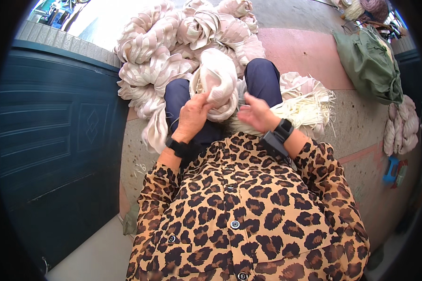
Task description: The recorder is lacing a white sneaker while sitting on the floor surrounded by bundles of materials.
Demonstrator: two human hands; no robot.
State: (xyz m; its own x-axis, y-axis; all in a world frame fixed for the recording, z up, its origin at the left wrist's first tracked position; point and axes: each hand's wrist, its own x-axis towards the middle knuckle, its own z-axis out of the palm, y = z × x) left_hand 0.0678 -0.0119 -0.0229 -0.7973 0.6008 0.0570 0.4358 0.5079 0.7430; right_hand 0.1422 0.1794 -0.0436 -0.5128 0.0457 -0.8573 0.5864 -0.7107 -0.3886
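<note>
Between my knees rests a white coiled bundle (215, 77) of mesh-like fabric, its loop standing upright. My left hand (195, 114) is closed on the near left edge of that bundle, thumb and fingers pressed together. Just right of the bundle is my right hand (254, 113), thumb raised and fingers stretched out, with nothing visible in it. Cream straw-like strands (307, 108) lie in a flat bunch beyond my right wrist. A heap of pale pink and white twisted skeins (152, 65) spreads past my knees and along my left leg.
A dark blue panelled door (56, 136) stands close on the left. At the right are a green sack (370, 63), a hanging-looking pale bundle (401, 126) and a small blue object (390, 169) on the speckled floor (356, 119). Coloured yarn-like coils (373, 7) lie at the far right.
</note>
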